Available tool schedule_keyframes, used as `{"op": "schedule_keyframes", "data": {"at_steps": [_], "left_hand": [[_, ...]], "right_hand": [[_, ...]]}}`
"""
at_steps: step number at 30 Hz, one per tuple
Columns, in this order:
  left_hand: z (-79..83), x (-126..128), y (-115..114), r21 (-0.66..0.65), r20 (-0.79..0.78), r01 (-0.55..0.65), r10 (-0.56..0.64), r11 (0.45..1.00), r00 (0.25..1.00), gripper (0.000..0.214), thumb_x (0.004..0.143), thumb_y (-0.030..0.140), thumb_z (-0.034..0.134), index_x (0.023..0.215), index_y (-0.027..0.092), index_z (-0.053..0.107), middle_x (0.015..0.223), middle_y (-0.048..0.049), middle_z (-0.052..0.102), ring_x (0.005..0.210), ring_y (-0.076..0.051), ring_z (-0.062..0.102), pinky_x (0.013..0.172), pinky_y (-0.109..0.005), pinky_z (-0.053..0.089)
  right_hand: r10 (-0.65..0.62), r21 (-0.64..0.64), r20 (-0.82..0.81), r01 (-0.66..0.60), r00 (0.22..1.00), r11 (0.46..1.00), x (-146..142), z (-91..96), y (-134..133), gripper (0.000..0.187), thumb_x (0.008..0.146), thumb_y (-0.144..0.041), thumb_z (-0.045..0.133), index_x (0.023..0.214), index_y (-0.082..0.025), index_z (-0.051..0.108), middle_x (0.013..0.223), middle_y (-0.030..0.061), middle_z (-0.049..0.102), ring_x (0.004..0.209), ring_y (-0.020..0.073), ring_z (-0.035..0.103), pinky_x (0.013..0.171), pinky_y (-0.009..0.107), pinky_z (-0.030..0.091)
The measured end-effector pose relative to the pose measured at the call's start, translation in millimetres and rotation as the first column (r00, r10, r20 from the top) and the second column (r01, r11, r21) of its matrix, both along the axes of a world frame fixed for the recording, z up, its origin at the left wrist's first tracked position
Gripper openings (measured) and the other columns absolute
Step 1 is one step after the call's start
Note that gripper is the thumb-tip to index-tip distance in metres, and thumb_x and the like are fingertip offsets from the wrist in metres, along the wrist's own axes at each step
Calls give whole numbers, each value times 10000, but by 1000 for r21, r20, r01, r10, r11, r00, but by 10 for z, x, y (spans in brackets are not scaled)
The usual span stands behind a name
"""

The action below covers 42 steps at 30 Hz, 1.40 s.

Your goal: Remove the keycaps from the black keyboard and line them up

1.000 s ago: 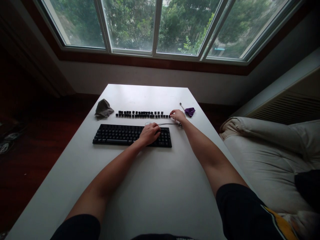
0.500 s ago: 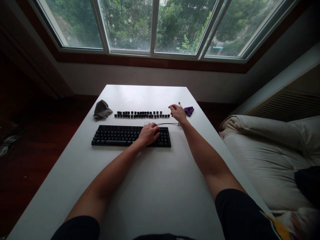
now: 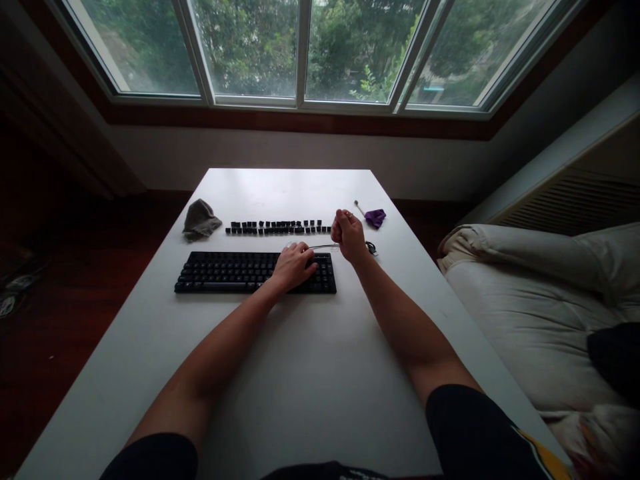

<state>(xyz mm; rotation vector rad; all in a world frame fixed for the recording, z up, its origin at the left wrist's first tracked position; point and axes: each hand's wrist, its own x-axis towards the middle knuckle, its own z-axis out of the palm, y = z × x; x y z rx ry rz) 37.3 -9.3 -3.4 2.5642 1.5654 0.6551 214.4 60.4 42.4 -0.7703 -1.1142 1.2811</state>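
Keyboard [image 3: 240, 272] under spread left hand [image 3: 294, 265]; right hand [image 3: 349, 233] fisted just beyond its corner

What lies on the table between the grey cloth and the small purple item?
A row of loose black keycaps, seen in the head view. The right hand, grip closed, hangs at its right end, short of the purple item.

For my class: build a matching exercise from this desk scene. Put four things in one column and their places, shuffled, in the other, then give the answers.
Things
1. grey cloth
2. loose keycaps
3. purple object
4. left hand

Places
A. resting on the keyboard, right part
B. in a row behind the keyboard
C. on the table, left of that row
D. on the table beyond the right hand

Pairs: 1-C, 2-B, 3-D, 4-A
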Motion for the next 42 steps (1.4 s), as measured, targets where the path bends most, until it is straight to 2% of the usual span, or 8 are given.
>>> {"op": "schedule_keyframes", "data": {"at_steps": [7,12,18,21,25,29,35,42], "left_hand": [[-13,0,13,-4,5,-7,7,1000,1000,174,905,382,593,985,236,643,1134,-74,596,1067,-259,533,923,-419,445],[5,-3,1,-7,-6,-10,10,1000,1000,176,909,382,585,993,238,643,1132,-69,602,1065,-255,535,919,-416,448],[31,0,-12,-13,3,-7,7,1000,1000,172,902,380,595,994,243,644,1122,-66,606,1058,-258,538,916,-424,451],[38,1,-12,-22,-2,-10,10,1000,1000,167,897,373,603,989,242,650,1121,-71,605,1061,-262,538,920,-429,451],[36,3,-13,-25,-4,-10,10,1000,1000,166,896,369,603,991,243,654,1124,-75,601,1062,-264,536,919,-430,449],[29,7,-11,-29,-3,-11,11,1000,1000,168,893,374,606,988,243,652,1121,-74,602,1069,-266,533,918,-428,447],[35,7,-13,-21,-6,-14,14,1000,1000,169,891,378,605,976,238,645,1119,-73,605,1052,-263,537,907,-426,446],[38,11,-17,-25,-13,-14,13,1000,1000,164,888,375,609,975,239,640,1132,-77,598,1063,-267,534,917,-432,444]], "right_hand": [[23,-102,-8,-24,1000,994,-54,-210,-12,505,791,-616,709,691,-231,398,498,-88,372,389,54,271,342,202,224],[53,-113,-9,-54,999,992,-78,-258,-10,498,801,-614,697,699,-229,399,501,-92,368,390,52,271,348,200,228],[133,-95,92,-124,987,988,-137,-304,-70,525,790,-657,683,699,-230,393,503,-93,365,396,53,261,356,206,223],[140,-60,198,-130,970,990,-184,-341,-136,554,777,-702,660,673,-228,394,500,-83,377,408,61,282,371,218,245],[76,32,322,-91,944,995,-185,-382,-184,577,777,-736,624,624,-224,406,503,-61,402,438,76,338,412,232,290],[41,86,375,-79,926,993,-121,-412,-191,590,809,-736,579,581,-218,414,475,-49,408,432,79,339,424,240,273],[-15,124,349,-31,937,992,-99,-398,-288,576,850,-689,566,567,-215,401,460,-48,400,422,80,326,428,237,267],[-166,125,266,137,950,983,-133,-363,-333,605,859,-729,514,555,-233,348,462,-44,358,420,95,336,424,252,309]]}}
